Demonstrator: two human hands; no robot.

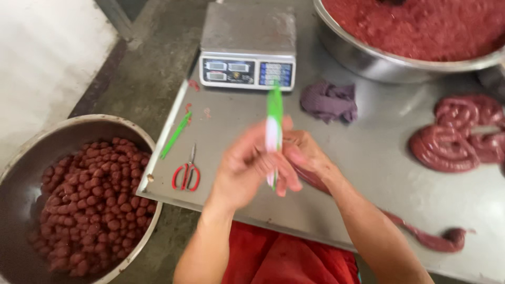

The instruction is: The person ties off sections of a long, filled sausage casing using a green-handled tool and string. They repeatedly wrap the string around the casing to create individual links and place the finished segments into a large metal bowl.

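Both my hands are up over the front edge of the steel tabletop (379,158), close together, motion-blurred. My left hand (247,171) and right hand (305,155) meet around a green & white strip (274,131), prob. a plastic tie or string, standing nearly upright btwn them. Fingers (286,179) of the left hand curl narrow around its lower part; right-hand fingers pinch in beside it. The blur means I can't tell exactly which fingertips press on it. A length of dark red sausage (421,236) runs from under my right hand along the tabletop's near edge, ending in a small curl at the right.

Left of my hands on the tabletop: red-handled scissors (186,175), and just beyond them another green strip (175,135) lying diagonally near the edge. Behind my hands sits a grey digital scale (248,47), w/ a crumpled purple cloth (330,101) just to its right. Far right, a coil of filled sausage (457,134) lies on the tabletop. Top right, a big metal basin (363,58) holds red minced filling.

Off the tabletop, lower left, a 2nd metal bowl (21,158) is on the floor, full of small round dark red sausage balls (92,200). My red apron (284,257) shows at the bottom.
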